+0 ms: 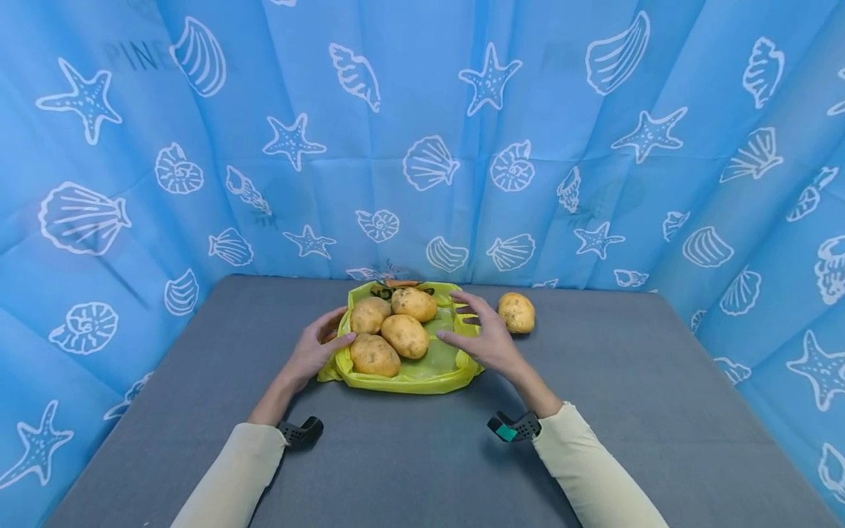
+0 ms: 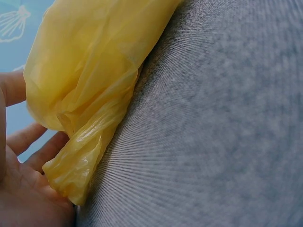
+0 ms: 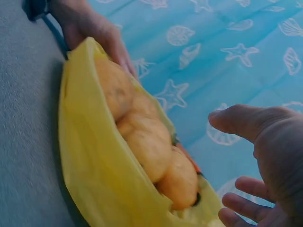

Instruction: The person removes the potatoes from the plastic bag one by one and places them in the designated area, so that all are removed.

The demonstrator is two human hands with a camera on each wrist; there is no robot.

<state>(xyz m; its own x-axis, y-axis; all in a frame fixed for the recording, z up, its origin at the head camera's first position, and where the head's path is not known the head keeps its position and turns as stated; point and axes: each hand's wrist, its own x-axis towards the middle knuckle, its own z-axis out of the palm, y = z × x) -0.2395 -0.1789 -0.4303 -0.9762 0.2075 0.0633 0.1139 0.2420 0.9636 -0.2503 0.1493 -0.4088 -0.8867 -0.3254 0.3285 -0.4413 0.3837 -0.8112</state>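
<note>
A yellow plastic bag [image 1: 429,383], its mouth spread wide, lies on the grey table with several potatoes [image 1: 405,336] in its left and middle part. My left hand [image 1: 315,350] holds the bag's left side, thumb over the rim and fingers around the outside. In the left wrist view, the crumpled yellow plastic [image 2: 90,94] hangs beside the palm. At the right rim, my right hand [image 1: 485,339] has its fingers spread and thumb extended over the opening, holding nothing. The right wrist view shows its thumb [image 3: 241,122] apart from the bag.
A single potato [image 1: 516,313] lies on the grey table [image 1: 409,455], just beyond the right hand. Something thin and orange [image 1: 401,283] shows at the bag's far rim. Behind the table hangs a blue curtain [image 1: 422,110] with white shells and starfish.
</note>
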